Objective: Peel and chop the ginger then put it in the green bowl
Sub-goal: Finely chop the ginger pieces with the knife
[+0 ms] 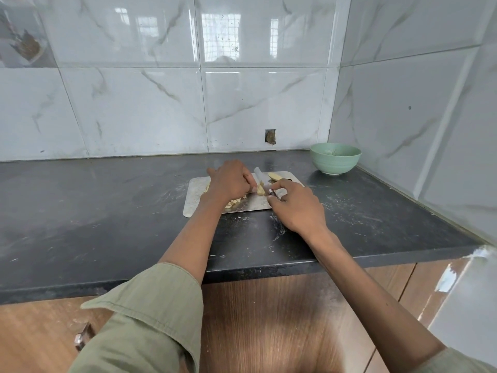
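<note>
The person is wearing a loose olive-green shirt of a plain woven cloth, and its left sleeve [150,316] is showing a wide folded cuff with a stitched edge, pushed back so the forearm below it is going bare. The right sleeve [457,359] is only peeking in at the bottom corner as a strip of the same green cloth. The left hand [228,181] and right hand [295,208] are wearing no gloves, rings or watch.

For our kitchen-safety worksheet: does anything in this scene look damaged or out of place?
Yes: a small rough hole is cut in the wall tile just above the black countertop, left of the green bowl. White scuffs streak the countertop.
</note>
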`<state>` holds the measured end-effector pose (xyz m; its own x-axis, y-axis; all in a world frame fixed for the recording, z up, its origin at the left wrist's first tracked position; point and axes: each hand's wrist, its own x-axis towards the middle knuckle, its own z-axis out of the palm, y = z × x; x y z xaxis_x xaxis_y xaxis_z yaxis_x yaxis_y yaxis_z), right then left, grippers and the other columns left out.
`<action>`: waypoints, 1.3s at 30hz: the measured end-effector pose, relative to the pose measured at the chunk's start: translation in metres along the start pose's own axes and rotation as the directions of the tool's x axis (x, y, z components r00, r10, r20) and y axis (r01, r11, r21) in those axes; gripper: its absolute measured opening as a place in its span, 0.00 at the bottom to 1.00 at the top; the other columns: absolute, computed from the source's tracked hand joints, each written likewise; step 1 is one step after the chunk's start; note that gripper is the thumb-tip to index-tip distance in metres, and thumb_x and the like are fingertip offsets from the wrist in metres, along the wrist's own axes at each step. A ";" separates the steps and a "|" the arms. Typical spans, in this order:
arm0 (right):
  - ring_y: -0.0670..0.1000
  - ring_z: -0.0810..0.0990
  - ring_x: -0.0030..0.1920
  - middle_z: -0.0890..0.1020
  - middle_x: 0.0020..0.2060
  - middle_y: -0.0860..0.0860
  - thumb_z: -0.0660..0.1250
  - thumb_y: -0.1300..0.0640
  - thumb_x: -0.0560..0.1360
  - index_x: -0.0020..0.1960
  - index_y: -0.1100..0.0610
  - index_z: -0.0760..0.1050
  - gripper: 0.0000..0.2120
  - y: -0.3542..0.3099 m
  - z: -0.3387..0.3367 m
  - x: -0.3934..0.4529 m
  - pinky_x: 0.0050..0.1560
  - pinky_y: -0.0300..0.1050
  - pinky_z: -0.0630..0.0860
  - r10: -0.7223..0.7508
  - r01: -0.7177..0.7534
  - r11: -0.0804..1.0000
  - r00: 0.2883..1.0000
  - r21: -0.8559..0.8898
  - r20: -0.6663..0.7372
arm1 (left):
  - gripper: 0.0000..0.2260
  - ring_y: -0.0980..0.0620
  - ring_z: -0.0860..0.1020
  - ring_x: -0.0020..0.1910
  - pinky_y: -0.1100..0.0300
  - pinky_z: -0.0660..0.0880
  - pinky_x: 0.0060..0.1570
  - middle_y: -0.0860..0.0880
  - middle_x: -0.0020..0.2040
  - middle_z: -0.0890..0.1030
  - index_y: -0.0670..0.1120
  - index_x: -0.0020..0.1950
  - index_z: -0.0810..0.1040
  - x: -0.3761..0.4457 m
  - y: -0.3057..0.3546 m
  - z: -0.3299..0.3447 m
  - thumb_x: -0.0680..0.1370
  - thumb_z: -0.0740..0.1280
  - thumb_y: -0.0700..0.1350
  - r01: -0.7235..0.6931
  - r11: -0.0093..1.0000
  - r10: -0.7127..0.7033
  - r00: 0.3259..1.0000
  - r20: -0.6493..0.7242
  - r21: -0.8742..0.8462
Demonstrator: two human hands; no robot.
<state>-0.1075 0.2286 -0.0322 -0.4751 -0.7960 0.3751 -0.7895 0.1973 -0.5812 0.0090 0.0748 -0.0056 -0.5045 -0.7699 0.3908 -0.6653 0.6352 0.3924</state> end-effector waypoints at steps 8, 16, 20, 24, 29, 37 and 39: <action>0.53 0.79 0.56 0.83 0.52 0.47 0.65 0.44 0.77 0.60 0.40 0.77 0.12 0.000 0.002 0.000 0.48 0.49 0.72 -0.034 0.035 0.996 0.999 0.077 -0.023 | 0.06 0.61 0.83 0.42 0.51 0.79 0.55 0.59 0.34 0.84 0.56 0.38 0.86 0.002 0.000 0.002 0.70 0.81 0.53 -0.007 0.952 -0.006 0.999 -0.043 -0.307; 0.53 0.79 0.56 0.83 0.50 0.47 0.64 0.44 0.77 0.59 0.41 0.77 0.11 0.002 0.003 0.000 0.49 0.49 0.71 -0.037 0.040 0.995 0.999 0.095 -0.031 | 0.09 0.53 0.87 0.44 0.45 0.83 0.54 0.51 0.38 0.87 0.49 0.45 0.88 0.003 0.002 0.003 0.68 0.83 0.47 0.091 0.863 -0.079 0.996 0.046 -0.496; 0.53 0.79 0.55 0.83 0.49 0.46 0.64 0.44 0.78 0.59 0.40 0.76 0.11 0.003 0.003 0.000 0.49 0.50 0.73 -0.052 0.056 0.993 0.998 0.102 -0.039 | 0.08 0.52 0.87 0.45 0.46 0.83 0.55 0.50 0.39 0.87 0.47 0.46 0.88 0.003 0.004 0.001 0.69 0.82 0.43 0.107 0.853 -0.093 0.994 0.053 -0.511; 0.52 0.78 0.54 0.83 0.49 0.45 0.65 0.44 0.78 0.59 0.41 0.77 0.10 0.003 0.001 0.000 0.47 0.49 0.70 -0.066 0.071 0.991 0.997 0.110 -0.050 | 0.07 0.52 0.87 0.45 0.44 0.82 0.56 0.51 0.39 0.87 0.49 0.45 0.88 0.002 0.004 0.001 0.69 0.82 0.44 0.106 0.854 -0.088 0.994 0.059 -0.509; 0.51 0.78 0.57 0.82 0.51 0.45 0.65 0.44 0.78 0.61 0.40 0.77 0.11 0.003 0.001 -0.001 0.49 0.49 0.71 -0.067 0.072 0.988 0.997 0.134 -0.046 | 0.07 0.53 0.86 0.45 0.45 0.83 0.55 0.53 0.40 0.87 0.50 0.45 0.87 0.002 0.005 -0.001 0.69 0.81 0.43 0.119 0.850 -0.105 0.993 0.055 -0.514; 0.51 0.80 0.57 0.83 0.51 0.44 0.64 0.44 0.78 0.63 0.41 0.76 0.14 0.005 0.003 0.004 0.53 0.50 0.75 -0.041 0.049 0.990 0.997 0.133 -0.067 | 0.06 0.51 0.85 0.44 0.47 0.83 0.54 0.52 0.39 0.87 0.51 0.45 0.86 -0.003 0.009 -0.007 0.71 0.78 0.42 0.109 0.889 -0.094 0.994 0.056 -0.445; 0.51 0.80 0.52 0.83 0.48 0.44 0.64 0.45 0.80 0.64 0.43 0.77 0.14 0.005 0.001 0.010 0.49 0.49 0.74 -0.025 0.043 0.988 0.993 0.150 -0.118 | 0.05 0.56 0.83 0.42 0.48 0.81 0.55 0.56 0.36 0.86 0.54 0.42 0.86 -0.004 0.009 -0.006 0.69 0.77 0.45 0.103 0.927 -0.077 0.993 0.086 -0.362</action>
<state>-0.1165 0.2210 -0.0318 -0.4977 -0.7278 0.4719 -0.7416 0.0749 -0.6667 0.0086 0.0839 0.0018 -0.4975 -0.8187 0.2866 -0.4691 0.5319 0.7050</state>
